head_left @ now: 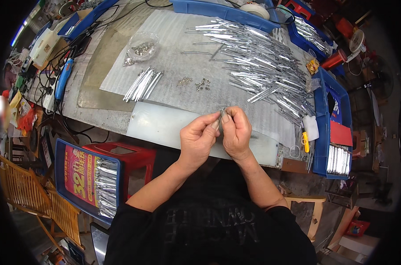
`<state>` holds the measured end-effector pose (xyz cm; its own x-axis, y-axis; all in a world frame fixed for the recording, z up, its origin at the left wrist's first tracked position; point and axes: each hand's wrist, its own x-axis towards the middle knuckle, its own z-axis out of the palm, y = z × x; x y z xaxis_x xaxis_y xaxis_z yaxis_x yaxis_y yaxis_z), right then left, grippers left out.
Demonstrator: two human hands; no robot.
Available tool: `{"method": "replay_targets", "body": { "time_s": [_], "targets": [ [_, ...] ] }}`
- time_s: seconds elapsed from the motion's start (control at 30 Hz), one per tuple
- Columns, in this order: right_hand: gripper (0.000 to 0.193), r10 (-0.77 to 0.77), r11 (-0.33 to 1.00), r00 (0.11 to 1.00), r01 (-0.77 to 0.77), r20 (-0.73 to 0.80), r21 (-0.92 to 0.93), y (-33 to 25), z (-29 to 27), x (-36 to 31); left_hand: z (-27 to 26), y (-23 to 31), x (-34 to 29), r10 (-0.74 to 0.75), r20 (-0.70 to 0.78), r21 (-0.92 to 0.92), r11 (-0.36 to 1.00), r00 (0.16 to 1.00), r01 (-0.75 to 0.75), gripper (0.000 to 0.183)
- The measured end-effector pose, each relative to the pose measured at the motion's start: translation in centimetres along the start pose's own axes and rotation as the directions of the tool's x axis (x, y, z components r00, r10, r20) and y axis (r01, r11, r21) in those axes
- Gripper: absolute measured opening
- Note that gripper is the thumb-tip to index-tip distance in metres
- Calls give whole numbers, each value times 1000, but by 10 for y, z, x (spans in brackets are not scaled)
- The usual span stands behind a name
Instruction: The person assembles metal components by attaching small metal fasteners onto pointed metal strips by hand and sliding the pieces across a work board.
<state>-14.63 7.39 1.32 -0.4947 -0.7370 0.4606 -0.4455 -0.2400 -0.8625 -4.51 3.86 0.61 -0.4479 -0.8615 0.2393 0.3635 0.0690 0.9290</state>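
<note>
Over the white board (158,124), the left hand (199,137) and the right hand (236,134) meet, their fingers pinched together on a small grey piece (222,112); they mostly hide it, so its shape cannot be made out. Beyond the board, on the table (99,115), lie a small bundle of metal strips (143,85), two clusters of tiny parts (202,85) and a clear bag (143,47). Right of the board are a large heap of strips (264,64) and a yellow-handled tool (305,142).

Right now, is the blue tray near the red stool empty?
Not empty: shiny metal strips lie along the right side of the blue tray.
</note>
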Motion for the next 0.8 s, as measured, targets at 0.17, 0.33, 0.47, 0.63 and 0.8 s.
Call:
{"method": "replay_targets", "body": {
  "time_s": [0.17,0.33,0.47,0.63,0.8],
  "targets": [
    [8,-105,994,993,103,-47,-41,-7,-4,0,0,-5,0,201,68,197,957,977,-211,21],
    [6,-75,993,997,73,-23,-93,-2,-12,-4,4,-6,-3,11,58,128,992,998,-18,20],
    [5,-7,999,999,5,-38,-48,4,-17,-14,10,1,-7,-201,95,-21,979,975,203,21],
    [6,-96,993,993,91,-65,-76,3,-26,-15,13,1,-7,-231,138,-12,972,963,235,21],
    [7,-101,989,992,92,-71,-116,3,-31,-22,16,-11,-14,-139,155,-21,989,978,144,21]
  ]
}}
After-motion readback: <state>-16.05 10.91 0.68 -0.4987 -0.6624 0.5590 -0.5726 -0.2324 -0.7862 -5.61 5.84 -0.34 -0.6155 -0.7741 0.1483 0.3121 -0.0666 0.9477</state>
